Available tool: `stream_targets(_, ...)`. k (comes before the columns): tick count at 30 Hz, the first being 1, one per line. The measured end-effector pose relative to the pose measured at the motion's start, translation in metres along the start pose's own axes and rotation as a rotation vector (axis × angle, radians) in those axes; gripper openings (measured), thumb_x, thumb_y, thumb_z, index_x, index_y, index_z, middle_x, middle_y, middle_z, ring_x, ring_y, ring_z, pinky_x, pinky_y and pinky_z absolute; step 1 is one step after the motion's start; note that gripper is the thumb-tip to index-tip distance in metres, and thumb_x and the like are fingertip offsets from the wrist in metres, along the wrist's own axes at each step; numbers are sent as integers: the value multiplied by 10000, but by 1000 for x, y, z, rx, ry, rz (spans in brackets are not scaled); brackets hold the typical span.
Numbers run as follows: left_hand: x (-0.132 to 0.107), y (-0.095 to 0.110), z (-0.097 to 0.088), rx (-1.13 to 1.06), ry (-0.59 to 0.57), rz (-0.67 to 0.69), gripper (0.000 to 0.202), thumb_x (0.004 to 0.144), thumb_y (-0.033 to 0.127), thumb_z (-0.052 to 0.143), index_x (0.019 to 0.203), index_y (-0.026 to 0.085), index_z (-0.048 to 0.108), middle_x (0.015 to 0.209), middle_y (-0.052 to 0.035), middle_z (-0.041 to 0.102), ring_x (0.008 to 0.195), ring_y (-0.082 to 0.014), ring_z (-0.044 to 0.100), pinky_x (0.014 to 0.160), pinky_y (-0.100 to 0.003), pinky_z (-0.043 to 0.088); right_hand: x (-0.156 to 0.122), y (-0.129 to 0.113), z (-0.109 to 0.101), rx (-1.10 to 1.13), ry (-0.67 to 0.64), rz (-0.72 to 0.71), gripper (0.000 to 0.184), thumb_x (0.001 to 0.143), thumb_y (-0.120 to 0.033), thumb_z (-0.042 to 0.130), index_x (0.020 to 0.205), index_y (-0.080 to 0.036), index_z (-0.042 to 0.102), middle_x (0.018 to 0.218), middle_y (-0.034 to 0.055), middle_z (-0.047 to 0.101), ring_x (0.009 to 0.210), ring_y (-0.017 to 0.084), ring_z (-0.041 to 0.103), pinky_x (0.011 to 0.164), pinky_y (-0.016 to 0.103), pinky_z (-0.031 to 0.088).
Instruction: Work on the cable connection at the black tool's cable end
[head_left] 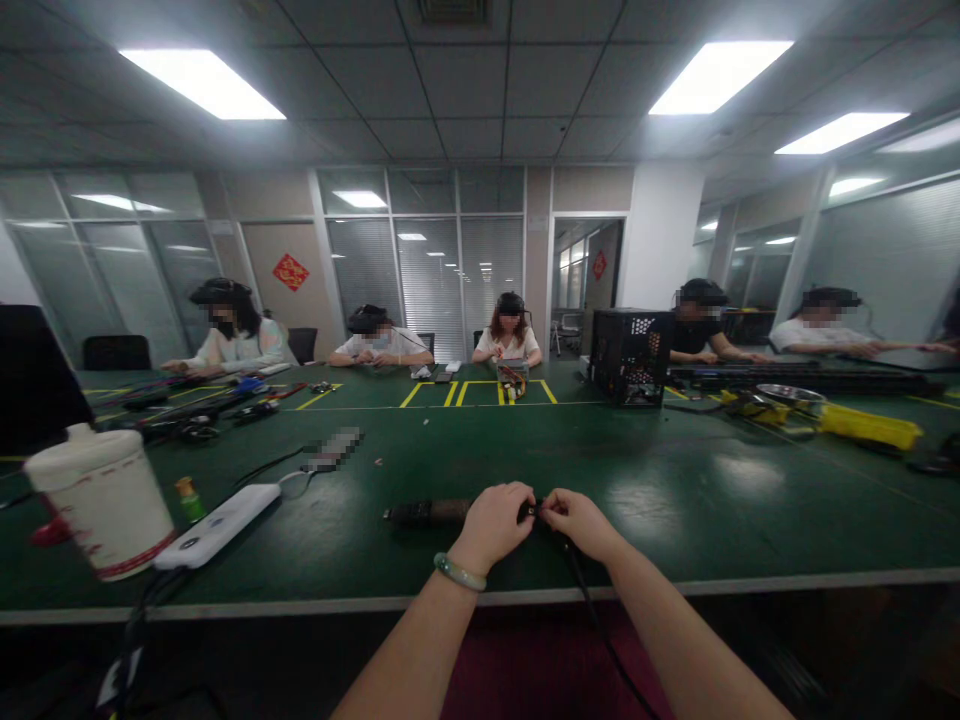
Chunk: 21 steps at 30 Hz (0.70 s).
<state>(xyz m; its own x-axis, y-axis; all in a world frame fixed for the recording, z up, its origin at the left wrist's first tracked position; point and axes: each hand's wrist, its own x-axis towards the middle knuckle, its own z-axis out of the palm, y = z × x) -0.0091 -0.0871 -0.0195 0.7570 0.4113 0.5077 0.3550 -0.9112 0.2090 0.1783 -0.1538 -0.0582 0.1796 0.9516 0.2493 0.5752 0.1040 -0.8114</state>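
Note:
A dark electric screwdriver [427, 513] with a brownish body lies along the green table near its front edge, its narrow tip facing left. My left hand [496, 522] is wrapped round the screwdriver's right end, and a pale bracelet circles that wrist. Close beside it, my right hand [583, 522] pinches a small dark piece at that same end, apparently the plug of a black cable [589, 595]. The cable hangs from under my right hand over the table edge into my lap. Whether the plug sits inside the screwdriver is hidden by my fingers.
On the left stand a white paper-roll tub [105, 505], a small green bottle [190, 500] and a white power bank [219, 525] with cables. A black computer case [630, 357] and a yellow tray [870, 427] are farther right. Several people work across the table [675, 560].

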Motion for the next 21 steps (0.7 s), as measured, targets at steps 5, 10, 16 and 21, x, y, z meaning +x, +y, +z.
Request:
stream_targets(5, 0, 2, -1, 37, -22, -40, 155, 797, 259, 615, 942, 219, 576, 938, -22, 623, 918, -204, 573, 851, -319, 420, 0, 1, 0, -4, 1, -1, 123, 797, -297, 596, 818, -183, 636, 704, -9, 658, 638, 139, 598, 590, 220, 438)
stream_targets(10, 1, 5, -3, 81, -43, -57, 88, 833, 240, 564, 916, 218, 583, 886, -22, 622, 876, -199, 570, 808, -317, 405, 0, -1, 0, -14, 11, -5, 117, 799, -294, 594, 801, -183, 633, 678, -12, 650, 615, 135, 589, 580, 220, 432)
stream_targets(16, 2, 7, -5, 93, -14, -12, 61, 820, 203, 576, 879, 213, 588, 864, -18, 623, 876, -192, 562, 860, -328, 377, 0, -2, 1, -34, 27, 3, 113, 803, -289, 594, 807, -185, 638, 677, -11, 655, 613, 131, 591, 569, 212, 430)
stream_targets(21, 3, 2, -1, 68, -22, -16, 39, 835, 214, 578, 860, 220, 607, 888, -13, 639, 872, -186, 573, 837, -316, 387, -1, -2, 0, -53, 34, 9, 110, 792, -287, 614, 808, -187, 654, 671, -9, 659, 612, 131, 592, 560, 208, 424)
